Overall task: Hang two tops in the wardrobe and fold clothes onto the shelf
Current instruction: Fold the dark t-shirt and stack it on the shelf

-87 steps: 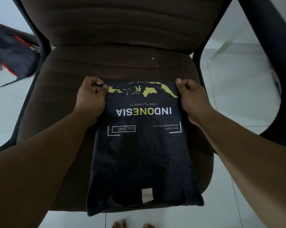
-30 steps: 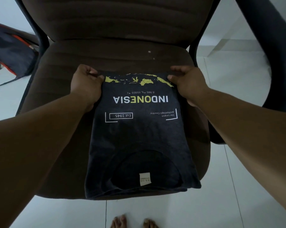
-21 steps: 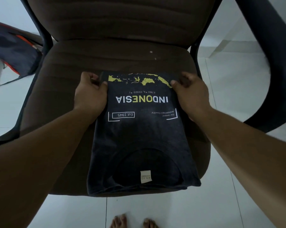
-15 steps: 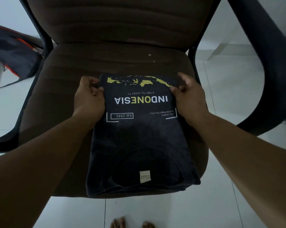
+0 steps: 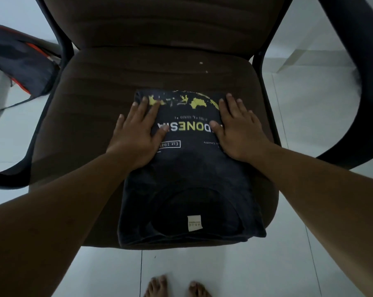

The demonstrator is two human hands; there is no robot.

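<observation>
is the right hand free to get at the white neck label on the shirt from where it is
Probably yes. The right hand lies flat and holds nothing, pressing the folded shirt on the chair. The white label lies uncovered at the near edge, with nothing between them.

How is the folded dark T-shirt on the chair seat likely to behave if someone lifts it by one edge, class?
The T-shirt will probably sag and unfold: it is soft layered cloth, and both hands, left and right, lie flat on it. It likely weighs little. Its near edge overhangs the chair seat, so a push might slide it off.
</observation>
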